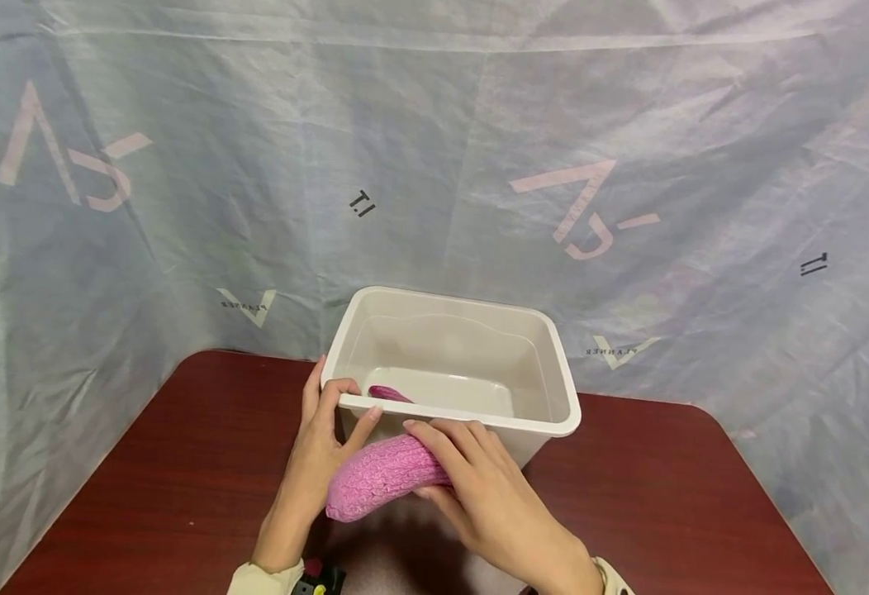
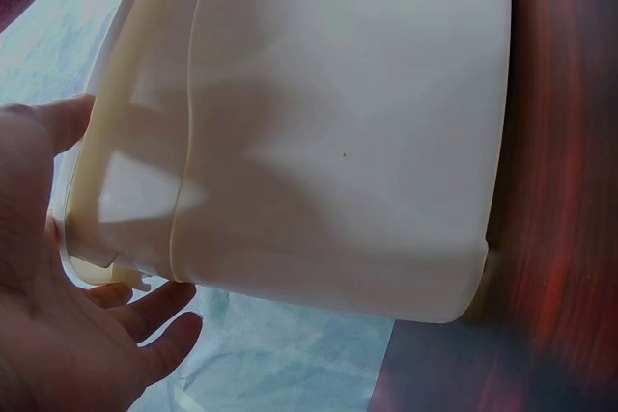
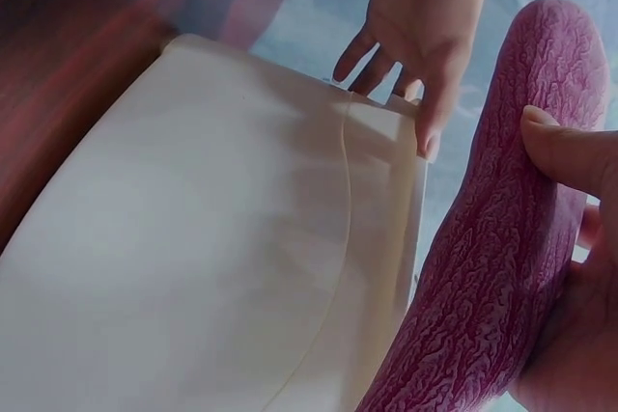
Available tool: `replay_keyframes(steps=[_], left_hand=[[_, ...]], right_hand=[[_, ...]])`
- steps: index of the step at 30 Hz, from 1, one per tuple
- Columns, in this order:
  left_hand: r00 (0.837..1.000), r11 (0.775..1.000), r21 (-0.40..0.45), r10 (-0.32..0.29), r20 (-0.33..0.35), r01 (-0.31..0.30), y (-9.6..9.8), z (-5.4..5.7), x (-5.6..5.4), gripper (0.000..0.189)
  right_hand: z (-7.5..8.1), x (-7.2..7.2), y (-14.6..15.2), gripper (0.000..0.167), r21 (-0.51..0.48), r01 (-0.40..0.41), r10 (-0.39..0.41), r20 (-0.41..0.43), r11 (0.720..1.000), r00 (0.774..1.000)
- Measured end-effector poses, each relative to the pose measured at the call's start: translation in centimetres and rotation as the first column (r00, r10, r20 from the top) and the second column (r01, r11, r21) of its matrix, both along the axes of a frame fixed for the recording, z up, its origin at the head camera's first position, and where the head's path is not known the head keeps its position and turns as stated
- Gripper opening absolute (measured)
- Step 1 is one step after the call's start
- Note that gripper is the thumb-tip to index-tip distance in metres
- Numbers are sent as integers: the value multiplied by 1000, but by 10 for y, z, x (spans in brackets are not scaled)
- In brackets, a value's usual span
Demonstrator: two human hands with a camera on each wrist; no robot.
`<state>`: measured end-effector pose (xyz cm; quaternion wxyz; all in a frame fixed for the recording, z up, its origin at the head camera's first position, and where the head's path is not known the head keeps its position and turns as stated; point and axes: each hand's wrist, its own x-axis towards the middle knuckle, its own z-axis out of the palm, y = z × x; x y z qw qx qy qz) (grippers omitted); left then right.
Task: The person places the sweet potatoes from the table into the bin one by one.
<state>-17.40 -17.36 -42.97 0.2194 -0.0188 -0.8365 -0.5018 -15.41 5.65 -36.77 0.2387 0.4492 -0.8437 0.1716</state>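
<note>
My right hand (image 1: 490,487) holds a long, pink-purple vegetable with a wrinkled skin (image 1: 378,479) in front of the bin, its rounded end pointing left. In the right wrist view the thumb lies along one side of this vegetable (image 3: 492,209), with fingers partly hidden behind it. My left hand (image 1: 319,454) grips the off-white plastic bin (image 1: 449,417) at its front left corner, fingers around the rim and thumb at the front edge. A second purple piece (image 1: 390,394) shows inside the bin, mostly hidden by the front wall.
The bin stands on a dark red-brown wooden table (image 1: 628,496), close to its back edge. Behind and beside the table hangs a grey printed sheet (image 1: 434,149). A dark device (image 1: 319,578) sits by the left sleeve.
</note>
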Motion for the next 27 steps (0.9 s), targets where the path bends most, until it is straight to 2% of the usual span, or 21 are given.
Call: replay_keyframes(steps=[19,27], left_hand=[[1000,1000,3,-10,19,10,0,0,0,39],[1000,1000,-4,-10,21,11,-2,1,1,38]], right_hand=[[6,0,2,61,41,53,-53,12,998,998],[6,-1,6,64,30,60,-59,-14,998,998]])
